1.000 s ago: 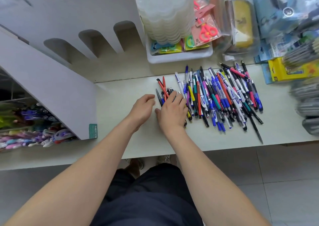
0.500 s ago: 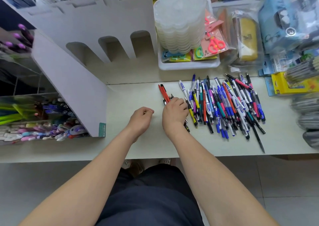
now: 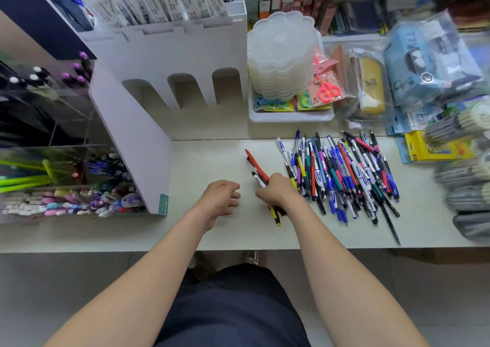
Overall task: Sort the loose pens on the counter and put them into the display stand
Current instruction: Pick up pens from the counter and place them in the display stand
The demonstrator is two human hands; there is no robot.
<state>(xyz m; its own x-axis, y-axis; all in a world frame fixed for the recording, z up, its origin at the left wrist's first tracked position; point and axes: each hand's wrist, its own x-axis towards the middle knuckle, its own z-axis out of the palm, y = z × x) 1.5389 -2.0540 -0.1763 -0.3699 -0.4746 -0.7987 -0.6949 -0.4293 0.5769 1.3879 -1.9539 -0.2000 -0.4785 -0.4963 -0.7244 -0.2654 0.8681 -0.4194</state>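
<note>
A wide pile of loose pens (image 3: 342, 177), blue, red, black and purple, lies on the white counter (image 3: 212, 230) right of centre. My right hand (image 3: 278, 191) grips a small bundle of pens (image 3: 261, 171) at the pile's left edge; red and black ends stick out above the fist and a yellow tip below. My left hand (image 3: 220, 200) hovers just left of it, fingers loosely curled, holding nothing. The display stand (image 3: 132, 139) with its white side panel stands at the left, its clear compartments full of pens.
A white slotted rack (image 3: 180, 62) stands at the back. A tray with a stack of clear plastic dishes (image 3: 283, 54) and scissors packs sits behind the pile. Bagged goods and a yellow box (image 3: 434, 147) crowd the right. The counter's front edge is near my body.
My right hand has closed around a bundle of pens and drawn them out of the pile's left edge. The left hand has curled and shifted slightly left. The camera tilted upward.
</note>
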